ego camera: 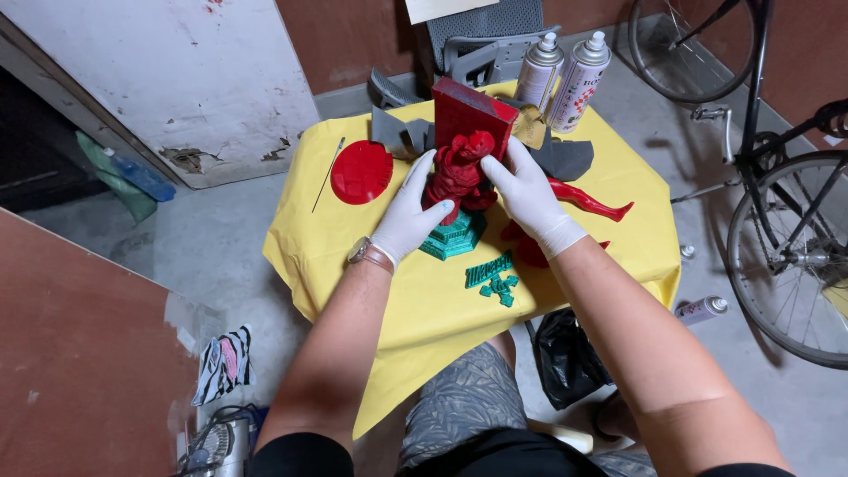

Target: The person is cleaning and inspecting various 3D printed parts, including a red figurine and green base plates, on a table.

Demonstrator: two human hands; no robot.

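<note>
Two white-gloved hands close together on a red figurine (459,172) standing upright near the middle of a small table under a yellow cloth (415,300). The left hand (411,216) cups the figurine's left side, fingers wrapped against it; the right hand (528,194) presses on its right side and upper part, fingers spread. A wristwatch (359,251) sits on the left wrist. The figurine rests on a green stepped base (455,237), with a red rectangular block (473,110) rising just behind it. Just in front of the base lie small green pieces (490,274). To the right, a red leg-shaped part (590,201) lies on the cloth. To the left sits a red disc (360,171) beside a thin rod (328,174). Two spray cans (561,75) stand at the far edge. A bicycle (777,177) stands to the right on the concrete floor.
</note>
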